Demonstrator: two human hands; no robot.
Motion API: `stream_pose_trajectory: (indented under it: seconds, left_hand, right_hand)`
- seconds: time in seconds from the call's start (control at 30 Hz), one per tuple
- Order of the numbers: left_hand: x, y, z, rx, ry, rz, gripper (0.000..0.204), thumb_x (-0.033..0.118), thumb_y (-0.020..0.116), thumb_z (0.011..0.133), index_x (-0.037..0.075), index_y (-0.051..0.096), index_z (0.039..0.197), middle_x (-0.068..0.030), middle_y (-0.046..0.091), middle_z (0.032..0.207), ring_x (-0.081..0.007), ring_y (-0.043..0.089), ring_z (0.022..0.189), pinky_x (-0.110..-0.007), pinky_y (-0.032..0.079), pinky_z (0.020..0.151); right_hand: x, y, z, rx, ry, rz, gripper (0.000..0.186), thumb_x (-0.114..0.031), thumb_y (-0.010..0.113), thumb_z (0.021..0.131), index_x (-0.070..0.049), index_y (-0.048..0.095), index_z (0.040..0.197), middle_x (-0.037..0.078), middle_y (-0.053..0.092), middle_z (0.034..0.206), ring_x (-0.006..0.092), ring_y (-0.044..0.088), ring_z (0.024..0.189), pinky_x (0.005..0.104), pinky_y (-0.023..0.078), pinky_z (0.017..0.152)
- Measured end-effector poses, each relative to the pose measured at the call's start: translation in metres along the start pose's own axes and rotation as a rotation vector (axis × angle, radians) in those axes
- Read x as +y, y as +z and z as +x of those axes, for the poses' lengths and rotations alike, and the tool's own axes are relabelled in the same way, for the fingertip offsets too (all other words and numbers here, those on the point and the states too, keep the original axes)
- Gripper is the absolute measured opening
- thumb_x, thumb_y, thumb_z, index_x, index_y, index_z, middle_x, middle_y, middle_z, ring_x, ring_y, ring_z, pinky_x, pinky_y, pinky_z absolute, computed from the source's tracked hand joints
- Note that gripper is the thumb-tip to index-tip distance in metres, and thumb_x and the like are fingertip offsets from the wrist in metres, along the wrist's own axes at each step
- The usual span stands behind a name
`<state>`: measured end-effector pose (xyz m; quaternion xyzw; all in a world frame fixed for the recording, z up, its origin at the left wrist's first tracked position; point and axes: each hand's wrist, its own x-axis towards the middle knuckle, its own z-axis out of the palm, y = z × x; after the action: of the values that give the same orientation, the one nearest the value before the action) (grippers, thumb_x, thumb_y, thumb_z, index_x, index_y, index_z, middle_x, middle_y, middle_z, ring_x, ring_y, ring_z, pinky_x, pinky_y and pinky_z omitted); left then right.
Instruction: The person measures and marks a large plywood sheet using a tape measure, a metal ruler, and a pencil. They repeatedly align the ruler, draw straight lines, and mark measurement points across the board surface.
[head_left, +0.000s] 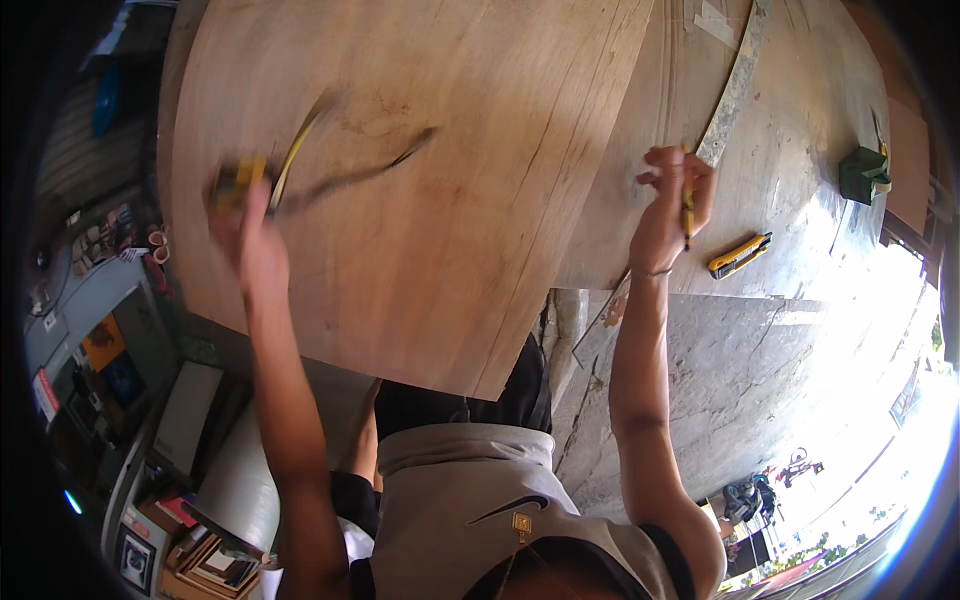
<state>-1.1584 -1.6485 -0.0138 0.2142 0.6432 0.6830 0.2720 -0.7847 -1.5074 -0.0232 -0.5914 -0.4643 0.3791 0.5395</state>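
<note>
My left hand (252, 225) grips a yellow and black tape measure (240, 180) above the left part of a plywood sheet (400, 250). A short stretch of blurred yellow tape rises from the case; a dark streak beside it may be its shadow. My right hand (675, 200) holds a yellow and black pencil (687, 220) between closed fingers, near a long scuffed metal strip (730, 100). A yellow and black utility knife (738, 255) lies on the board to the right of that hand.
A green object (862, 175) sits at the board's right edge. Shelves with cardboard and papers (205, 560) stand at lower left, with assorted items along the left. A cracked concrete floor (730, 380) shows below the board at right, with bags (745, 500) near bright daylight.
</note>
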Motion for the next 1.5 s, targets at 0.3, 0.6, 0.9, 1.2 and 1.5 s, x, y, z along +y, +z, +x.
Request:
stream_pose_trajectory:
  seconds: [0.3,0.6,0.9,1.2,1.5]
  left_hand:
    - [0.016,-0.114,-0.248,0.364,-0.766,-0.56,0.04,0.042,0.059,0.085,0.004,0.057,0.097,-0.0109,0.058,0.083,-0.022,0.057,0.074,-0.035,0.048,0.066]
    - [0.003,-0.105,-0.239,0.355,-0.732,-0.535,0.033,0.033,0.062,0.077,0.005,0.06,0.094,-0.0073,0.062,0.081,-0.0224,0.061,0.076,-0.041,0.048,0.077]
    - [0.013,-0.124,-0.222,0.31,-0.688,-0.44,0.029,0.021,0.06,0.08,0.004,0.059,0.103,-0.0072,0.065,0.093,-0.0231,0.064,0.082,-0.038,0.052,0.077]
    - [0.022,-0.09,-0.235,-0.003,-0.838,-0.294,0.026,0.01,0.06,0.081,0.001,0.056,0.104,-0.0107,0.06,0.102,-0.0263,0.064,0.098,-0.04,0.054,0.089]
    - [0.044,-0.01,-0.059,-0.443,0.17,0.924,0.052,0.012,0.077,0.053,0.004,0.052,0.098,-0.0124,0.052,0.098,-0.0276,0.055,0.09,-0.04,0.048,0.081]
  right_hand:
    - [-0.005,0.011,-0.056,-0.143,0.194,-0.074,0.028,-0.003,0.073,0.083,-0.005,0.052,0.101,0.015,0.065,0.116,0.0226,0.062,0.109,0.034,0.055,0.087]
    - [0.012,0.026,-0.052,0.004,0.118,0.039,0.041,0.003,0.077,0.073,-0.006,0.05,0.103,0.01,0.058,0.11,0.0215,0.061,0.097,0.033,0.053,0.085]
    - [0.01,0.054,-0.083,0.114,0.104,0.094,0.041,0.006,0.076,0.073,-0.007,0.047,0.1,0.014,0.064,0.106,0.0186,0.063,0.094,0.0305,0.053,0.082]
    - [0.013,-0.076,-0.135,0.26,-0.157,-0.914,0.049,-0.025,0.084,0.07,-0.004,0.054,0.103,0.017,0.062,0.092,0.0408,0.06,0.084,0.0455,0.048,0.074]
    - [0.014,-0.083,-0.188,0.328,0.058,-0.527,0.034,-0.012,0.077,0.068,-0.004,0.046,0.078,0.012,0.055,0.066,0.0219,0.05,0.057,0.0358,0.046,0.057]
